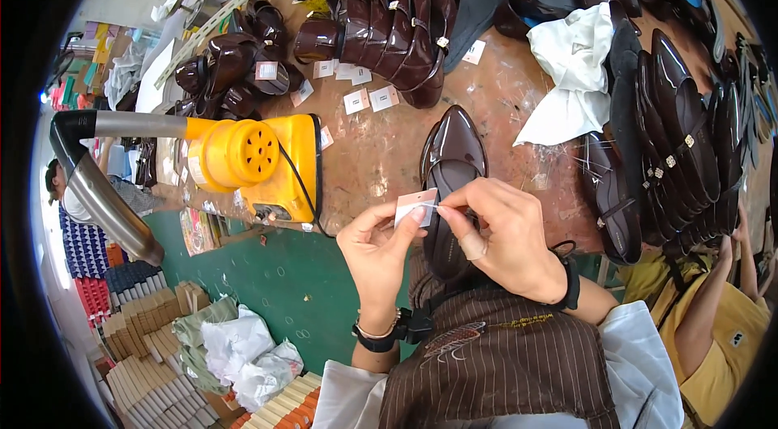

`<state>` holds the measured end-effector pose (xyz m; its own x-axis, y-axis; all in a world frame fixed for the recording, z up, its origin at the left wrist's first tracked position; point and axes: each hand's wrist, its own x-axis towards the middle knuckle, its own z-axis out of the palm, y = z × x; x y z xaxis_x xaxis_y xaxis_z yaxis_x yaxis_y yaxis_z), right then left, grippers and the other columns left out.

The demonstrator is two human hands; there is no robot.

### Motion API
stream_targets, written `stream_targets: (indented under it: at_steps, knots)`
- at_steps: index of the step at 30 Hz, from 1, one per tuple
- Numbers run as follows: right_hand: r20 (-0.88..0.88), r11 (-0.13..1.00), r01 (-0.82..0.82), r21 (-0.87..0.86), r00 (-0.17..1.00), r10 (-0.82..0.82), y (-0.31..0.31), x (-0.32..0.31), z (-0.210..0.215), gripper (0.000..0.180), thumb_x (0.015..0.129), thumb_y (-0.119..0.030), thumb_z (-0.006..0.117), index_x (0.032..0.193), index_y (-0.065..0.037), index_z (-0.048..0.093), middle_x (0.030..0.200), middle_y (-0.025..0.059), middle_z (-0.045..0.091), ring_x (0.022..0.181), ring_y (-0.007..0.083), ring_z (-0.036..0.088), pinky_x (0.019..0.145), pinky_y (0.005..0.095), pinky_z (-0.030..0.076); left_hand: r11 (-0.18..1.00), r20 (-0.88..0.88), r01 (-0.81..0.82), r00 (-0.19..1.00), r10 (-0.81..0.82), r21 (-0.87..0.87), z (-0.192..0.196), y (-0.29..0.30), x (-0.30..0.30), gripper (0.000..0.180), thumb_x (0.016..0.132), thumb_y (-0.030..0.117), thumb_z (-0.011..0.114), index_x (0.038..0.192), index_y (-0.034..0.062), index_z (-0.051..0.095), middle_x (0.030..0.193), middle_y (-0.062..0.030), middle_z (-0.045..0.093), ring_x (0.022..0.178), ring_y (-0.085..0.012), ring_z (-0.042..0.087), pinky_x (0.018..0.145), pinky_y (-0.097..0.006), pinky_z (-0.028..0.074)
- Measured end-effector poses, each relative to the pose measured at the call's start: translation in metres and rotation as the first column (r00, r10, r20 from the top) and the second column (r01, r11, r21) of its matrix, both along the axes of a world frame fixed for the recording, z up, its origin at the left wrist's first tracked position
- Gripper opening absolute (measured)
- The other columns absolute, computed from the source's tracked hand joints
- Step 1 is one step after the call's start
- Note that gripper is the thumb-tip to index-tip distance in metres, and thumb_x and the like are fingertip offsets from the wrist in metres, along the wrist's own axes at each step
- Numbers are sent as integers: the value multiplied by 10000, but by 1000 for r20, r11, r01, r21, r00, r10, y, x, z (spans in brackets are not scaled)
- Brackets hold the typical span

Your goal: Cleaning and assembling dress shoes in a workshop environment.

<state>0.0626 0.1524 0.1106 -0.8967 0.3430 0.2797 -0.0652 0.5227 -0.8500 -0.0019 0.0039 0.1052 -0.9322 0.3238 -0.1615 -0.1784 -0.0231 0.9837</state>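
Between thumb and fingers, my left hand (377,243) pinches a small pink and white hang tag (416,207). My right hand (504,228) pinches at the tag's edge, where a thin clear strip, seemingly a plastic tag fastener, shows between the two hands. Under both hands lies a dark brown patent pointed shoe (455,141), toe pointing away from me, at the table's near edge. My fingers partly cover its opening. More loose hang tags (356,101) are scattered beyond the shoe, beside a row of glossy brown shoes (389,16).
A yellow machine with a hose (259,157) stands at the left. White crumpled cloth (571,64) and clear tag fasteners (598,157) lie at the right, near stacked brown shoes (677,129). Boxes (150,348) and plastic bags (247,348) are on the floor. A person in yellow (713,332) works at my right.
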Motion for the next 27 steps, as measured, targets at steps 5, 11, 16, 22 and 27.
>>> stream_targets:
  at_steps: [5,11,16,22,27]
  knots:
    - [-10,997,58,49,998,-58,-6,5,0,90,801,-64,709,832,-55,625,746,82,624,681,267,623,579,359,489,992,-78,-34,997,24,-125,8,1,12,127,840,-30,709,954,-79,680,872,-110,703,731,-130,668,656,-248,562]
    - [-25,998,49,41,999,-48,-10,10,-5,114,811,-47,704,890,-48,622,712,84,628,644,264,624,557,356,489,970,-211,-21,977,-32,-242,1,1,17,148,836,-62,699,978,-93,675,918,-129,709,798,-136,679,733,-246,557]
    - [39,981,43,-187,999,-37,-8,12,-3,163,847,-28,682,996,-20,617,733,104,674,672,265,679,579,309,516,954,-382,-115,924,1,-276,-2,5,23,65,812,-95,689,855,-70,647,908,-152,715,816,-160,691,741,-245,549]
    - [61,510,-211,-834,883,465,21,11,-16,157,938,-50,613,1067,37,634,909,98,721,861,128,677,800,246,536,890,-694,-146,684,-224,-432,-9,-1,20,140,719,-114,697,765,-9,616,904,-143,713,798,-240,693,721,-303,541]
    - [202,515,-110,-850,834,513,35,15,-37,100,918,-15,619,986,46,660,944,82,710,861,96,637,812,244,502,857,-714,-89,601,-360,-507,-14,1,22,150,687,-63,743,796,16,676,929,-115,691,790,-262,666,713,-324,532]
